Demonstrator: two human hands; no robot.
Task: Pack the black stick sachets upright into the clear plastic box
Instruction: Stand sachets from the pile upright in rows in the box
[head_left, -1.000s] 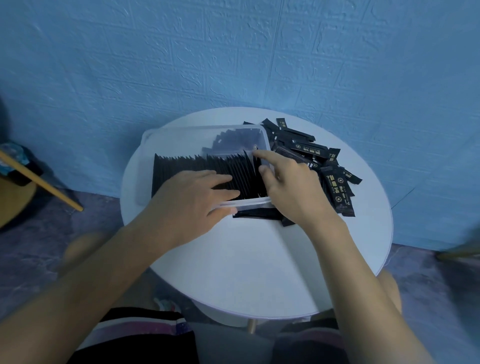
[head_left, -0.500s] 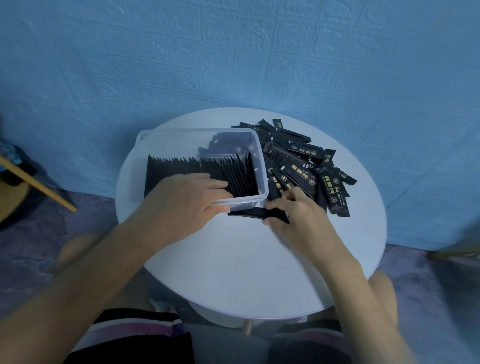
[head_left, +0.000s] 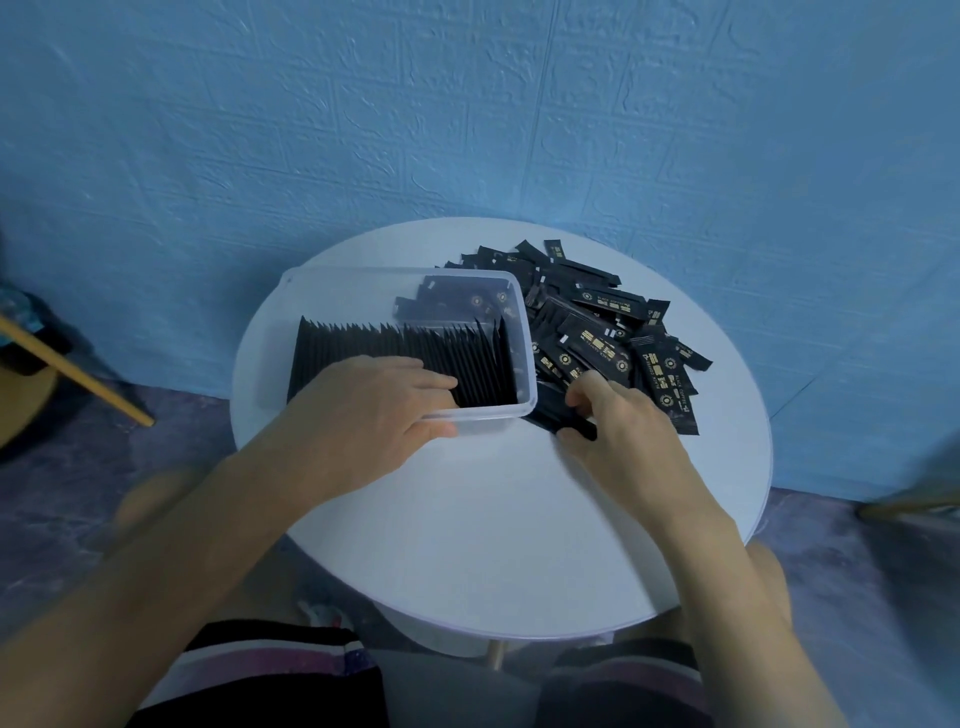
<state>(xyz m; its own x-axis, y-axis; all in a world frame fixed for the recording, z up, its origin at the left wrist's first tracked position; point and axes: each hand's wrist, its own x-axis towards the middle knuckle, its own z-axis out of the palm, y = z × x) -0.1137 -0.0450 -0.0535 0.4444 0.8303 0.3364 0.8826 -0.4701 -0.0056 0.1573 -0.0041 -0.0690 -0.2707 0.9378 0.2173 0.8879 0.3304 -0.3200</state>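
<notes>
A clear plastic box (head_left: 358, 283) stands on the round white table (head_left: 493, 519), holding a long row of black stick sachets (head_left: 410, 348) on edge. My left hand (head_left: 363, 415) lies over the box's near rim, fingers straight against the packed row, thumb outside on the front wall. To the right of the box lies a loose pile of black sachets (head_left: 613, 338). My right hand (head_left: 618, 431) is at the pile's near edge and pinches a black sachet (head_left: 558, 415) lying flat beside the box's right corner.
A blue textured wall rises right behind the table. A wooden piece of furniture with a slanted leg (head_left: 72, 371) stands at the left. My knees and dark shorts show under the table's near edge.
My right hand left the box's right end, dropped to the table beside the box, and took hold of a loose sachet. My left hand stayed on the packed row.
</notes>
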